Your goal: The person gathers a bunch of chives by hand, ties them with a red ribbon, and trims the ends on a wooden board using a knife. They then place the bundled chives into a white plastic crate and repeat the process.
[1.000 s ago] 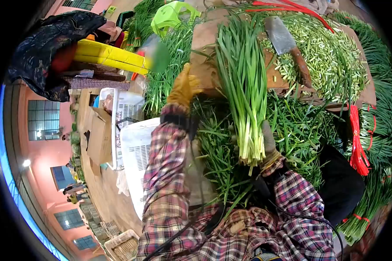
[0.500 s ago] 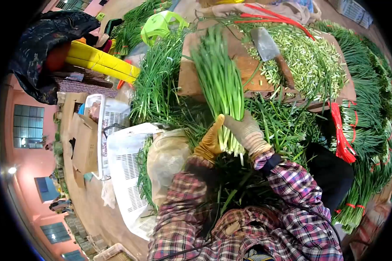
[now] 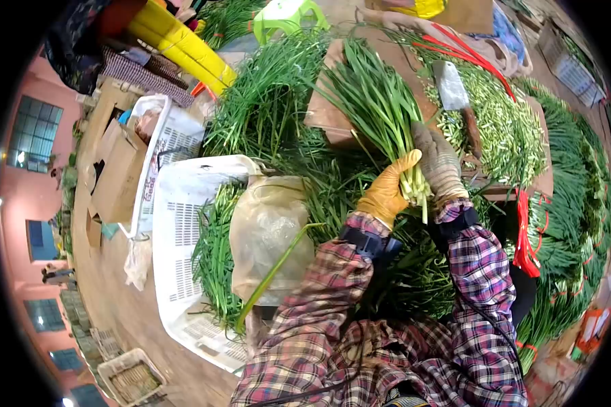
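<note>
A bunch of garlic chives is gripped between my two gloved hands, its leaf tips pointing up and left over the wooden board. My left hand, in a yellow-orange glove, closes on the pale stem ends from the left. Against the other side of the stems lies my right hand, in a grey glove, fingers together. To the right, a cleaver with a wooden handle rests on chopped stem pieces. A single yellowish leaf crosses the clear plastic bag at my left.
Loose chives are heaped left of the board. A white basket holds more greens. Tied bunches are stacked at the right, near red ties. A green stool and yellow padding stand at the back.
The view has shifted. Both hands have turned the bunch, which now leans left, and the right hand has slid up along its side. A yellowish leaf now shows over the plastic bag.
</note>
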`<action>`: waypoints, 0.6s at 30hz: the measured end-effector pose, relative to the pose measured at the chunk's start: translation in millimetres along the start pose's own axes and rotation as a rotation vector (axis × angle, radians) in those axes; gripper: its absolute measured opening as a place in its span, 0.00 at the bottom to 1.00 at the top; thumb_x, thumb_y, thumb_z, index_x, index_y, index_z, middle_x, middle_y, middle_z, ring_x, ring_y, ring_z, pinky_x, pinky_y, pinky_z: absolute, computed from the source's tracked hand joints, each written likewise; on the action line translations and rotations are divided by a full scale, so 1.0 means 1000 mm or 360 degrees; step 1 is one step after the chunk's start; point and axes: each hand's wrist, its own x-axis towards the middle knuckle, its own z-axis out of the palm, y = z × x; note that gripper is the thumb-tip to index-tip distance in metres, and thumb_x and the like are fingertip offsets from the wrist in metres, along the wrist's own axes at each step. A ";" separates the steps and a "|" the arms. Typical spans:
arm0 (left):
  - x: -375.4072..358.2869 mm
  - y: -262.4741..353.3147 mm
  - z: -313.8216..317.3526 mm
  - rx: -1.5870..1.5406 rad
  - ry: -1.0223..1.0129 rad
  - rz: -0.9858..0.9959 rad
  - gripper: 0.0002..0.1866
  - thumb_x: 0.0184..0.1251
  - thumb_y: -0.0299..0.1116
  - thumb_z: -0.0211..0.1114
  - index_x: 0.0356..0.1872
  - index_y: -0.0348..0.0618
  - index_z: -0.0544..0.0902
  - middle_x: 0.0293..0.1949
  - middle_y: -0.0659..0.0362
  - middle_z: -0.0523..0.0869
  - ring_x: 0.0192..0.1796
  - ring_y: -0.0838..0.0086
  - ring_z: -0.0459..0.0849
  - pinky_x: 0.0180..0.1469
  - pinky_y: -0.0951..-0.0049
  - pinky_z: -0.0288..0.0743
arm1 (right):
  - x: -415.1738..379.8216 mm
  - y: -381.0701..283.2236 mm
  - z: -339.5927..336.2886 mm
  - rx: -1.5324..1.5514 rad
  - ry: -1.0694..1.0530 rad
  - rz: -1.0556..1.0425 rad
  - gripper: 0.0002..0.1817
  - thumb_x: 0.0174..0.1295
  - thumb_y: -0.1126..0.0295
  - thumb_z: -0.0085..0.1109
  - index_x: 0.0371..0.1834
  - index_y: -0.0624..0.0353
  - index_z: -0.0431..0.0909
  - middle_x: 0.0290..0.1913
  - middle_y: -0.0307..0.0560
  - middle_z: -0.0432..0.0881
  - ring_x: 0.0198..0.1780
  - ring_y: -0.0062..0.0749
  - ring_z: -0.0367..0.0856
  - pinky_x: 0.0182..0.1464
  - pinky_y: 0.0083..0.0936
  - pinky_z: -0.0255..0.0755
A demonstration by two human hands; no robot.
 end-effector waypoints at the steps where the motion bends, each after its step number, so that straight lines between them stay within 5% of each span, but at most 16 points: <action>1: 0.001 -0.004 0.004 -0.0124 0.0155 0.0076 0.08 0.55 0.30 0.69 0.35 0.45 0.81 0.25 0.62 0.83 0.23 0.70 0.81 0.25 0.66 0.78 | -0.001 -0.005 0.001 0.0046 -0.0050 0.0109 0.37 0.61 0.38 0.40 0.57 0.62 0.72 0.53 0.63 0.76 0.56 0.50 0.74 0.58 0.33 0.65; 3: 0.003 -0.002 -0.021 -0.0050 -0.0074 -0.0053 0.07 0.54 0.29 0.69 0.34 0.45 0.81 0.23 0.60 0.82 0.22 0.70 0.81 0.23 0.66 0.77 | 0.016 0.023 0.010 -0.0432 -0.0238 -0.0089 0.37 0.61 0.38 0.40 0.56 0.61 0.72 0.52 0.63 0.77 0.55 0.51 0.75 0.57 0.33 0.65; 5: 0.001 -0.004 -0.035 -0.0036 -0.0130 -0.0082 0.09 0.56 0.33 0.67 0.36 0.44 0.79 0.23 0.57 0.82 0.21 0.66 0.80 0.23 0.64 0.78 | -0.008 -0.007 -0.011 -0.0575 -0.0374 0.0064 0.37 0.62 0.38 0.38 0.58 0.63 0.70 0.52 0.62 0.77 0.55 0.52 0.74 0.56 0.35 0.66; 7: -0.003 -0.002 -0.031 -0.0107 -0.0288 -0.0073 0.10 0.58 0.35 0.66 0.38 0.44 0.79 0.25 0.56 0.83 0.23 0.64 0.82 0.25 0.62 0.79 | -0.018 -0.002 -0.013 -0.0387 -0.0156 -0.0049 0.35 0.63 0.43 0.44 0.60 0.64 0.67 0.52 0.63 0.76 0.56 0.50 0.74 0.55 0.34 0.67; 8: -0.005 -0.004 -0.025 -0.0120 0.0010 0.0035 0.12 0.58 0.35 0.66 0.40 0.44 0.79 0.30 0.55 0.84 0.28 0.63 0.83 0.30 0.61 0.80 | -0.031 -0.001 -0.013 -0.0040 0.0061 -0.0253 0.32 0.63 0.51 0.51 0.61 0.67 0.65 0.52 0.65 0.76 0.54 0.51 0.75 0.54 0.32 0.68; 9: -0.007 -0.002 -0.025 -0.0130 -0.0123 -0.0042 0.13 0.58 0.34 0.66 0.42 0.42 0.79 0.35 0.54 0.84 0.33 0.62 0.84 0.33 0.60 0.80 | -0.035 0.007 -0.008 0.0398 0.0206 -0.0449 0.29 0.61 0.58 0.55 0.60 0.68 0.66 0.52 0.66 0.75 0.51 0.53 0.76 0.54 0.31 0.69; 13: -0.004 -0.010 -0.029 -0.0241 -0.0241 0.0035 0.17 0.62 0.34 0.62 0.50 0.38 0.76 0.44 0.51 0.82 0.47 0.63 0.82 0.50 0.59 0.77 | -0.084 -0.015 -0.024 -0.0257 0.0240 -0.1427 0.32 0.58 0.48 0.56 0.56 0.64 0.70 0.55 0.61 0.71 0.54 0.56 0.72 0.58 0.43 0.64; 15: -0.004 -0.028 -0.030 -0.0109 -0.0777 0.0690 0.16 0.67 0.34 0.55 0.53 0.38 0.75 0.49 0.51 0.80 0.53 0.63 0.78 0.56 0.59 0.74 | -0.088 -0.023 -0.018 -0.0525 0.0189 -0.1543 0.29 0.54 0.48 0.58 0.51 0.59 0.74 0.53 0.56 0.72 0.55 0.55 0.70 0.60 0.46 0.60; 18: 0.000 -0.015 -0.040 0.0102 -0.0471 0.0384 0.14 0.68 0.35 0.53 0.50 0.40 0.76 0.48 0.54 0.80 0.52 0.64 0.79 0.55 0.59 0.74 | -0.059 -0.012 -0.002 -0.0482 0.0333 -0.1648 0.21 0.56 0.53 0.57 0.40 0.61 0.79 0.47 0.55 0.77 0.48 0.52 0.75 0.51 0.42 0.68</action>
